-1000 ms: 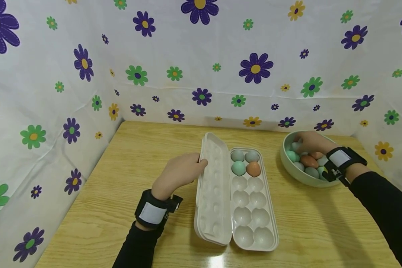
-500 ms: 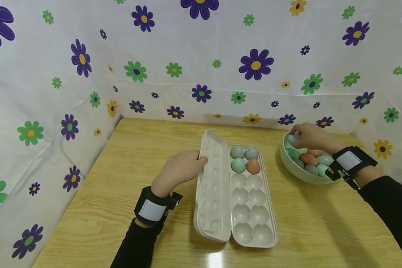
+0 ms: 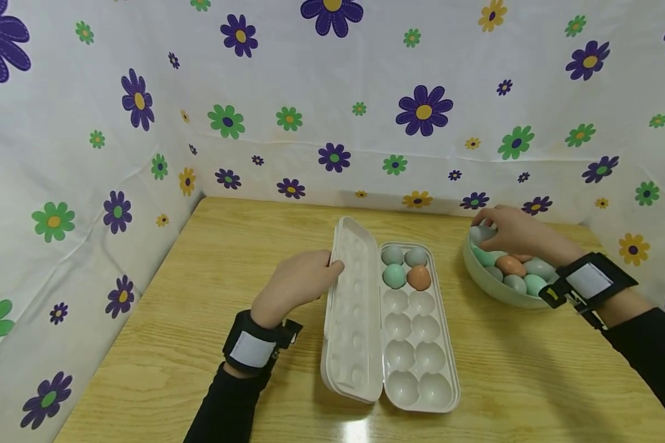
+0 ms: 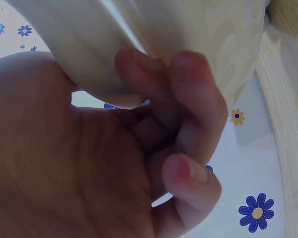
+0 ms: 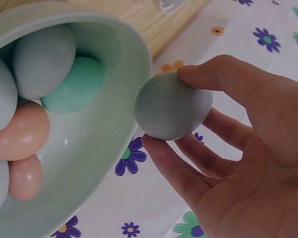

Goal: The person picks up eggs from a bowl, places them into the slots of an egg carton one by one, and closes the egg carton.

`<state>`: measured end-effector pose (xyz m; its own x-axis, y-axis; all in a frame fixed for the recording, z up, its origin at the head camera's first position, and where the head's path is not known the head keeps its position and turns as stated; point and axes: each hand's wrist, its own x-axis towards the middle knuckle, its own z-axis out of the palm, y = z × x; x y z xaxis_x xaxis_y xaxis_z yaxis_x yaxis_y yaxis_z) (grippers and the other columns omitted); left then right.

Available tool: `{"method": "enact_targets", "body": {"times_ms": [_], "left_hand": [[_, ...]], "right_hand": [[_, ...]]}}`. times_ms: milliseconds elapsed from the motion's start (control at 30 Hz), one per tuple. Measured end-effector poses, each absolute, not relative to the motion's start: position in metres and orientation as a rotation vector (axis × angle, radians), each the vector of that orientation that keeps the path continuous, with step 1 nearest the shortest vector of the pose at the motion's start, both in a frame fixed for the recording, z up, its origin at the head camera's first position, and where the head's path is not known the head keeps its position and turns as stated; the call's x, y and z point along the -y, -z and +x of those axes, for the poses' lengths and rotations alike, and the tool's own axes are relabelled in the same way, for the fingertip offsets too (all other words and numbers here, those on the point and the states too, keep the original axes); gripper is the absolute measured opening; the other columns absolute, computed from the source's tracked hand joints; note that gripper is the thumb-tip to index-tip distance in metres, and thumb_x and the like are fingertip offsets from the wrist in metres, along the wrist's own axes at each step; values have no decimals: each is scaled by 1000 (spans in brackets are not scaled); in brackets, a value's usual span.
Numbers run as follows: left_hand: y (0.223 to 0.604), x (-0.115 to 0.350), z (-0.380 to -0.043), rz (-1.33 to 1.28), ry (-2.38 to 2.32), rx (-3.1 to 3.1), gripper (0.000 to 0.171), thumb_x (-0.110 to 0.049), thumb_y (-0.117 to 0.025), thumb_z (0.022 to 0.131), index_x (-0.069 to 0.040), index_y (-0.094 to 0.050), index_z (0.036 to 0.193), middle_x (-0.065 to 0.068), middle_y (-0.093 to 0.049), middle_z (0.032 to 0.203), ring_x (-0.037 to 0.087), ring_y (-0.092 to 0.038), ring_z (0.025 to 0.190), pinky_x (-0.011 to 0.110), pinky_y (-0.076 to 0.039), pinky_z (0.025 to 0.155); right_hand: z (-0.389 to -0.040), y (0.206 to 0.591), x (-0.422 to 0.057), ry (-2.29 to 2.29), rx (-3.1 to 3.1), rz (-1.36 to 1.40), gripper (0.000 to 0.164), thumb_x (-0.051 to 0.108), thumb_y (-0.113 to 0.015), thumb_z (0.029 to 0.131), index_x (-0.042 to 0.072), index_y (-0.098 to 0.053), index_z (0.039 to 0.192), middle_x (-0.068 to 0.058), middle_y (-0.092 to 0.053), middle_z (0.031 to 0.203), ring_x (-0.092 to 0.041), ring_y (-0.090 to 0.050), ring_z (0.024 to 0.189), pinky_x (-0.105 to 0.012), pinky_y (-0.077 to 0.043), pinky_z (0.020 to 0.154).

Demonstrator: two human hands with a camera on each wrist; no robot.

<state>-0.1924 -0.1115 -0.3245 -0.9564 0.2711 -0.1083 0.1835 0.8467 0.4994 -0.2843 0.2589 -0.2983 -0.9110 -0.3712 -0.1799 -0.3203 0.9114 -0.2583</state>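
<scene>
One left hand [image 3: 296, 284] in play, one right hand [image 3: 518, 232], two wrist straps [image 3: 253, 349], one carton [image 3: 354, 323], twelve cups [image 3: 400, 354], four eggs [image 3: 394, 276] seated there, one grey egg [image 5: 174, 108] pinched, one bowl [image 3: 493, 291], and at least six more eggs [image 5: 20, 133] showing inside!

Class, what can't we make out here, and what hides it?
Egg total in the bowl: head view, upper eggs and right hand may cover others; right wrist view, left edge crops some.
Undersides of seated eggs: head view, hidden inside the carton.
Left sleeve: head view, bottom edge cuts it off.
</scene>
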Motion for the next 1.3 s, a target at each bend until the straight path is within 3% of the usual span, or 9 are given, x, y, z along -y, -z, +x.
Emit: {"method": "enact_targets", "body": {"times_ms": [1300], "left_hand": [[325, 111, -192, 351, -740, -2853, 36, -37, -32, 94, -15, -52, 74, 0, -47, 62, 17, -46, 53, 31, -33, 46]], "right_hand": [[-253, 289, -229, 341, -2920, -695, 38, 18, -68, 77, 11, -56, 113, -13, -55, 108, -25, -52, 89, -43, -49, 73]]}}
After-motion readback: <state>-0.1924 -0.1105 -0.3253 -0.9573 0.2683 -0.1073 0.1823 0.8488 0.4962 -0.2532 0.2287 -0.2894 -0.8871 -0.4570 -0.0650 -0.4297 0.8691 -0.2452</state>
